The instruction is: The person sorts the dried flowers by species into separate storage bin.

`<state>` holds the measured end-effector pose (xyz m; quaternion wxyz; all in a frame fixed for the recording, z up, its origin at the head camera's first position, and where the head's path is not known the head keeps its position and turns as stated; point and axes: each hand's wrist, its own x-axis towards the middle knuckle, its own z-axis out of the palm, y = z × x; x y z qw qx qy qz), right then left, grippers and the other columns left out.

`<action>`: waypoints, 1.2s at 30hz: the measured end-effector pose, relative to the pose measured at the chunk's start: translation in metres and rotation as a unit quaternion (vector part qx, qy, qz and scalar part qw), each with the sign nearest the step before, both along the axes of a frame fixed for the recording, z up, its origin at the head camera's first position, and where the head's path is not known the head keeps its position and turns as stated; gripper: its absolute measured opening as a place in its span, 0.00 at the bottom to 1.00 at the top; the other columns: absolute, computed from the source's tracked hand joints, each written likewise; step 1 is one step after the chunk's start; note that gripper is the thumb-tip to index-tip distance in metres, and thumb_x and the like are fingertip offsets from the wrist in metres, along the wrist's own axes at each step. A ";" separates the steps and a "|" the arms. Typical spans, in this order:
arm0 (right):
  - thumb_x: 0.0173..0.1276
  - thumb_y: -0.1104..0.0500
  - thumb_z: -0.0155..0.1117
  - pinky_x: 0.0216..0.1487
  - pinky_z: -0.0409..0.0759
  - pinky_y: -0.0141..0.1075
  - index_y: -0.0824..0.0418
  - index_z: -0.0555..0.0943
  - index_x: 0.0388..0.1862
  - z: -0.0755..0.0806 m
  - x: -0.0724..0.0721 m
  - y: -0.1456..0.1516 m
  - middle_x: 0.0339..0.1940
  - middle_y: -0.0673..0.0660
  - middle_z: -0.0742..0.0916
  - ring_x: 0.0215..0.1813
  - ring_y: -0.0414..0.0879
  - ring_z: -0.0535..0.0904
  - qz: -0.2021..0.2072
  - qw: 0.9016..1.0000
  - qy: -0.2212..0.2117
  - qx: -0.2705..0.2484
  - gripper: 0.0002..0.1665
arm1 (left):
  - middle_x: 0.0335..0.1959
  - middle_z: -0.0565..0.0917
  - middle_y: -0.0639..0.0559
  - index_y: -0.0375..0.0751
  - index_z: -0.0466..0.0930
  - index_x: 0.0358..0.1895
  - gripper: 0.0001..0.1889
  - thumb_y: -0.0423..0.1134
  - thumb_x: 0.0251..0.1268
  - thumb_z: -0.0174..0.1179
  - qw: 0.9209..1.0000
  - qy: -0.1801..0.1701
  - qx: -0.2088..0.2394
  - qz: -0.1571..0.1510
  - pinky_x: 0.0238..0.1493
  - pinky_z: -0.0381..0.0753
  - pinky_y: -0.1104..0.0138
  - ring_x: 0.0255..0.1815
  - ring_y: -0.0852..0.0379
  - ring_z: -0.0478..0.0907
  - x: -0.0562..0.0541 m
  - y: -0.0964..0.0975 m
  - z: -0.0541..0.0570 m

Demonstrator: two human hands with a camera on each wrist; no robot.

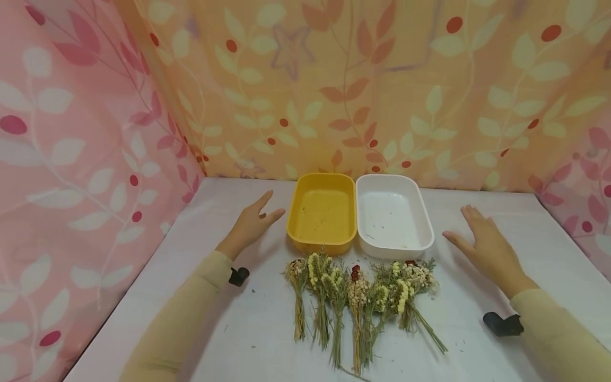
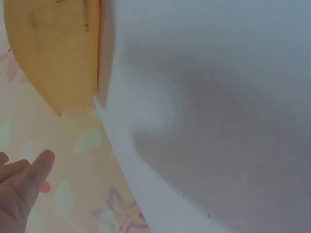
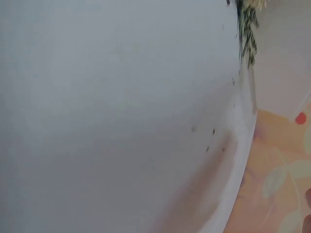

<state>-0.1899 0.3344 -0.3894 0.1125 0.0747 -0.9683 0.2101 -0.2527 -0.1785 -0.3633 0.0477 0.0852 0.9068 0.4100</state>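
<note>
Beside the yellow tub [image 1: 322, 209] my left hand [image 1: 249, 227] is held with thumb and fingers spread, and nothing is in it. My right hand [image 1: 491, 257] holds nothing either; its fingers extend toward the white tub [image 1: 392, 212], with a gap to the rim. The tubs stand side by side, with small plant bits inside. In front of them lies a row of dried flower bunches [image 1: 336, 297], cream, yellow and dark red, stems toward me. A bunch at the right end [image 1: 420, 281] lies slanted. The left wrist view shows the yellow tub's side [image 2: 53, 58] beyond my fingers.
A white cloth [image 1: 258, 329] covers the table, sprinkled with small plant crumbs. Behind the tubs hangs an orange patterned curtain [image 1: 305, 106], with a pink leafy curtain [image 1: 86, 159] on the left. Each wrist wears a small black device [image 1: 503, 323].
</note>
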 end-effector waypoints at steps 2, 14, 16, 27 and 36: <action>0.75 0.38 0.55 0.78 0.44 0.68 0.72 0.52 0.78 0.000 0.005 -0.007 0.78 0.76 0.58 0.76 0.78 0.50 -0.007 1.000 -0.012 -0.005 0.51 | 0.83 0.50 0.49 0.61 0.43 0.81 0.46 0.69 0.67 0.54 1.000 -0.010 0.013 0.015 0.76 0.66 0.47 0.79 0.40 0.59 0.002 -0.002 -0.001; 0.74 0.39 0.56 0.68 0.58 0.74 0.68 0.53 0.79 0.009 0.029 -0.032 0.75 0.77 0.63 0.72 0.79 0.58 -0.019 0.999 -0.025 -0.044 0.49 | 0.82 0.55 0.52 0.54 0.50 0.80 0.43 0.62 0.68 0.58 0.992 -0.032 0.121 0.020 0.78 0.65 0.50 0.80 0.49 0.57 0.010 0.003 -0.005; 0.74 0.40 0.57 0.68 0.59 0.73 0.68 0.54 0.79 0.010 0.034 -0.034 0.75 0.77 0.63 0.72 0.78 0.59 -0.020 0.998 -0.022 -0.053 0.49 | 0.81 0.56 0.50 0.51 0.51 0.80 0.42 0.60 0.69 0.58 0.989 -0.038 0.143 0.017 0.78 0.66 0.51 0.80 0.48 0.58 0.010 0.005 -0.006; 0.72 0.44 0.63 0.56 0.71 0.69 0.56 0.65 0.77 0.013 0.068 -0.046 0.71 0.69 0.75 0.69 0.66 0.73 -0.042 0.994 -0.018 -0.099 0.40 | 0.77 0.64 0.42 0.40 0.60 0.77 0.35 0.50 0.72 0.59 0.973 -0.055 0.224 0.029 0.76 0.69 0.55 0.77 0.48 0.64 0.008 0.011 -0.022; 0.70 0.44 0.65 0.39 0.70 0.07 0.53 0.76 0.69 0.013 0.086 -0.052 0.54 0.20 0.77 0.50 0.06 0.66 -0.050 0.979 -0.066 -0.189 0.32 | 0.76 0.65 0.38 0.34 0.63 0.75 0.31 0.43 0.74 0.58 0.960 -0.061 0.271 0.026 0.74 0.71 0.56 0.76 0.45 0.65 0.010 0.016 -0.028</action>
